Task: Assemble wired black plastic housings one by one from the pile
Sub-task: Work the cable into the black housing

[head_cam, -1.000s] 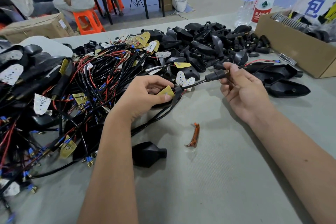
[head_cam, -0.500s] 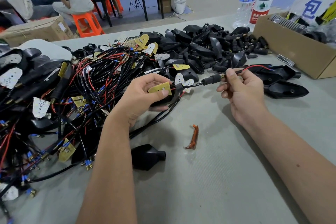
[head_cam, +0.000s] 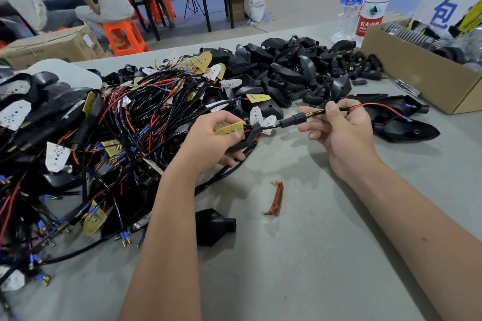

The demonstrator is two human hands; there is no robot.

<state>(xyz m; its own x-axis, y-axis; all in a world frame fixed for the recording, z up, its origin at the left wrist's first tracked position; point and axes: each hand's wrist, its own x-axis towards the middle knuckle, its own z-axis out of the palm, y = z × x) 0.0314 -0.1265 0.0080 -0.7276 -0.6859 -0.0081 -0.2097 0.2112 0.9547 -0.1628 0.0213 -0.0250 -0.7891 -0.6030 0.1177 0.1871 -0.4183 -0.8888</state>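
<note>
Left hand (head_cam: 208, 135) grips the housing (head_cam: 243, 139), right hand (head_cam: 339, 125) pinches the wire (head_cam: 317, 112); yank too hard and the sleeve (head_cam: 290, 120) could pop off.

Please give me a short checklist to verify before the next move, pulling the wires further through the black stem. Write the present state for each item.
1. Left hand grips the black housing with the yellow board on it: ok.
2. Right hand pinches the wires just beyond the black stem: ok.
3. Red wire runs free to the right, not tangled in the pile: ok.
4. Board seated fully in the housing: cannot tell, the thumb covers part of it.
5. Table below the hands bare enough to work: ok; only the orange lens piece and a loose black housing lie nearby.
</note>
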